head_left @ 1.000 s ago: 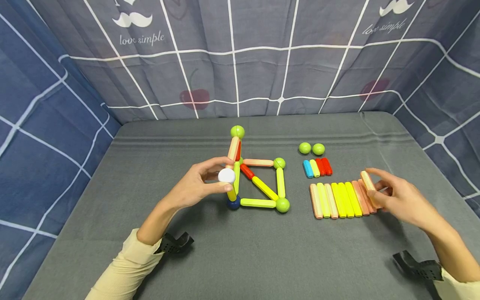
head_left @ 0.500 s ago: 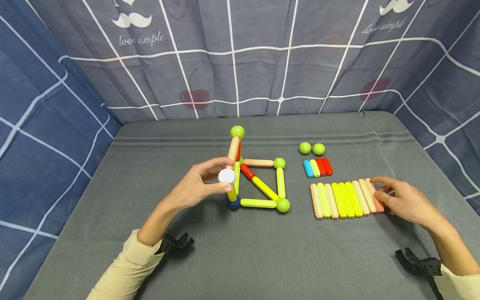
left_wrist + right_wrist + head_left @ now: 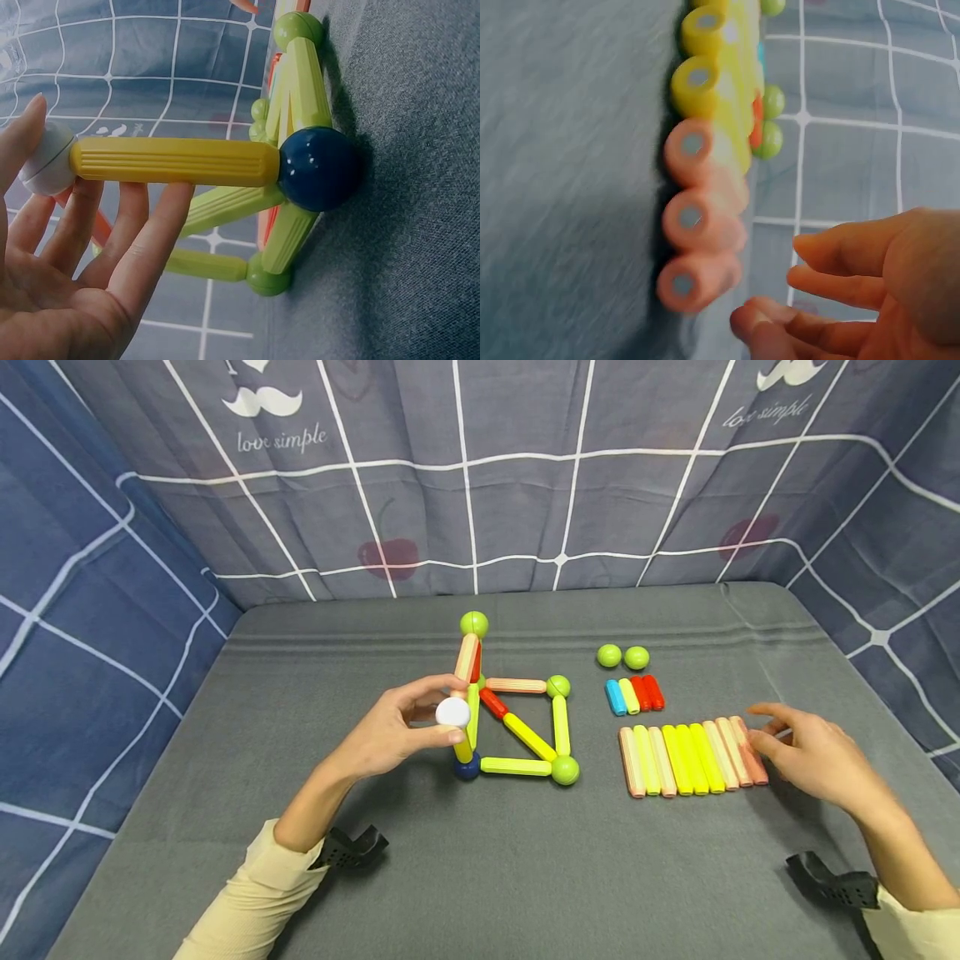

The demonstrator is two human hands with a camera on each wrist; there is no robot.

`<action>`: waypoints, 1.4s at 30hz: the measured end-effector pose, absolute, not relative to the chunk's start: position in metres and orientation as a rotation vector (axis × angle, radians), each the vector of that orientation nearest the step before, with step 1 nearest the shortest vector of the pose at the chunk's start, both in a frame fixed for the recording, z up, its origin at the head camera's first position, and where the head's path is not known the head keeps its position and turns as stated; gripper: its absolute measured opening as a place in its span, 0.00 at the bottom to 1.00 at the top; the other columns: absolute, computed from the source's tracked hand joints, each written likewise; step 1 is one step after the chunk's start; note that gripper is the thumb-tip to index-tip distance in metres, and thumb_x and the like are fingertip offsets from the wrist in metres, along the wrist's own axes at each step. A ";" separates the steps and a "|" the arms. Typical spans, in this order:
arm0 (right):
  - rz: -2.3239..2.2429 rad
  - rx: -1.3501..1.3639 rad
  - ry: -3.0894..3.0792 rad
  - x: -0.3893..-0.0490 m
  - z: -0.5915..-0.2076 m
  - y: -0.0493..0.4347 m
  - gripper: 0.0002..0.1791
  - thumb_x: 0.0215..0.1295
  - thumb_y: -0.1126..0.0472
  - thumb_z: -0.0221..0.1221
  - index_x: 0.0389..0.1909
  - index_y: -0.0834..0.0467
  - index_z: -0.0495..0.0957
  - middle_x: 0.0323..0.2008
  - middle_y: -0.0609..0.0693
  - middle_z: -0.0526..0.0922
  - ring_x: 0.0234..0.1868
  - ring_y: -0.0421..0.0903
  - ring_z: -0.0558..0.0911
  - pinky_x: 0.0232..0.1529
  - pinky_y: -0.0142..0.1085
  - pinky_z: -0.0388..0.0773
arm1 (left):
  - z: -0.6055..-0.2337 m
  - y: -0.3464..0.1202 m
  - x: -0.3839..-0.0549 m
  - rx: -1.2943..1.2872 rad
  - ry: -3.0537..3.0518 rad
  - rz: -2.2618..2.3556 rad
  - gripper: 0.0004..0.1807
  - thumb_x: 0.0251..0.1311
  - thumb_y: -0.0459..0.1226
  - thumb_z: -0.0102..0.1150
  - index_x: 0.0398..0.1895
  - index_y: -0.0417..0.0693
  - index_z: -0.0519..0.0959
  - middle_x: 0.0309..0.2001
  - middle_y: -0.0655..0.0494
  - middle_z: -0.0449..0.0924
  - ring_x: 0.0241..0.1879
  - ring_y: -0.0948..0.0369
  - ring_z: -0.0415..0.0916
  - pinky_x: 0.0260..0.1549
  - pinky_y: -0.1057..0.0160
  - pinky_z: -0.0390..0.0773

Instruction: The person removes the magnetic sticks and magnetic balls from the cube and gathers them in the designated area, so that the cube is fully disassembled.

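Note:
My left hand (image 3: pixel 393 727) pinches the white ball (image 3: pixel 453 712) atop a standing yellow stick (image 3: pixel 176 161), whose lower end meets a dark blue ball (image 3: pixel 320 169). These belong to a magnetic-stick frame: a flat square of yellow-green and peach sticks with green balls (image 3: pixel 566 770) at corners, crossed by a red-and-yellow diagonal (image 3: pixel 530 737). A peach stick (image 3: pixel 467 658) rises behind the left fingers toward a raised green ball (image 3: pixel 474 624). My right hand (image 3: pixel 813 756) holds nothing, its fingers loose beside the end orange stick (image 3: pixel 753 762) of a side-by-side row.
Behind the row lie several short sticks (image 3: pixel 636 695) in blue, yellow and red. Two loose green balls (image 3: pixel 609 655) sit farther back. A checked curtain (image 3: pixel 517 510) encloses the grey table (image 3: pixel 525 868) at the back and sides.
My right hand lowered a tilted stick flat onto the right end of the row, then released it and drew slightly away. The left hand has stayed put on the white ball.

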State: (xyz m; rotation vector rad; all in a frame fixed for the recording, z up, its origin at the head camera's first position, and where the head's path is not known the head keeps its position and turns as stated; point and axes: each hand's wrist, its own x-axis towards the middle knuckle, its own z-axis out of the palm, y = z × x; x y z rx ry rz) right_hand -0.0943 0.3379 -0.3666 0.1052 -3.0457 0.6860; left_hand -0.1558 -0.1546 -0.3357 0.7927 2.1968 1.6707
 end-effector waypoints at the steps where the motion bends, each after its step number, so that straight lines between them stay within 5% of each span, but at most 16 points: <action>1: 0.684 0.105 -3.027 -0.094 -0.364 0.335 0.22 0.68 0.59 0.59 0.56 0.70 0.74 0.38 0.63 0.82 0.33 0.55 0.83 0.26 0.40 0.71 | -0.336 -0.155 -0.156 0.794 2.193 1.673 0.30 0.56 0.33 0.71 0.63 0.45 0.73 0.57 0.41 0.76 0.49 0.52 0.79 0.51 0.42 0.74; 5: 0.719 0.181 -2.963 -0.094 -0.355 0.317 0.20 0.69 0.60 0.60 0.56 0.68 0.75 0.40 0.64 0.83 0.36 0.58 0.83 0.27 0.41 0.73 | -0.336 -0.155 -0.156 0.792 2.195 1.670 0.30 0.57 0.34 0.71 0.63 0.45 0.73 0.57 0.41 0.76 0.49 0.52 0.79 0.51 0.41 0.73; 12: 0.743 0.512 -2.853 -0.096 -0.344 0.270 0.15 0.65 0.65 0.63 0.53 0.61 0.80 0.38 0.49 0.84 0.32 0.38 0.80 0.30 0.36 0.77 | -0.336 -0.155 -0.156 0.793 2.188 1.681 0.30 0.57 0.33 0.70 0.63 0.44 0.73 0.56 0.43 0.76 0.48 0.52 0.79 0.50 0.42 0.74; 18: 0.911 0.745 -2.842 -0.095 -0.345 0.224 0.12 0.65 0.68 0.62 0.48 0.54 0.81 0.30 0.40 0.81 0.27 0.34 0.80 0.29 0.34 0.76 | -0.336 -0.154 -0.156 0.794 2.188 1.681 0.29 0.57 0.33 0.70 0.63 0.45 0.73 0.55 0.47 0.76 0.48 0.52 0.79 0.49 0.46 0.76; 25: 0.830 0.890 -2.897 -0.096 -0.359 0.180 0.15 0.61 0.66 0.66 0.49 0.56 0.82 0.38 0.40 0.79 0.33 0.32 0.75 0.37 0.37 0.72 | -0.337 -0.154 -0.156 0.795 2.194 1.675 0.29 0.57 0.34 0.70 0.63 0.45 0.73 0.55 0.49 0.77 0.48 0.52 0.80 0.47 0.50 0.77; 34: 0.766 0.919 -2.947 -0.103 -0.372 0.159 0.10 0.62 0.65 0.66 0.45 0.55 0.84 0.35 0.42 0.76 0.31 0.37 0.72 0.32 0.36 0.64 | -0.334 -0.145 -0.139 0.777 2.233 1.716 0.29 0.56 0.30 0.70 0.62 0.46 0.73 0.46 0.49 0.80 0.46 0.51 0.79 0.43 0.52 0.81; 42: 0.763 0.882 -3.001 -0.105 -0.369 0.159 0.12 0.59 0.69 0.65 0.44 0.56 0.83 0.38 0.45 0.77 0.32 0.38 0.72 0.33 0.35 0.65 | -0.323 -0.141 -0.131 0.771 2.178 1.625 0.37 0.58 0.33 0.69 0.70 0.58 0.65 0.56 0.48 0.70 0.44 0.51 0.79 0.41 0.54 0.82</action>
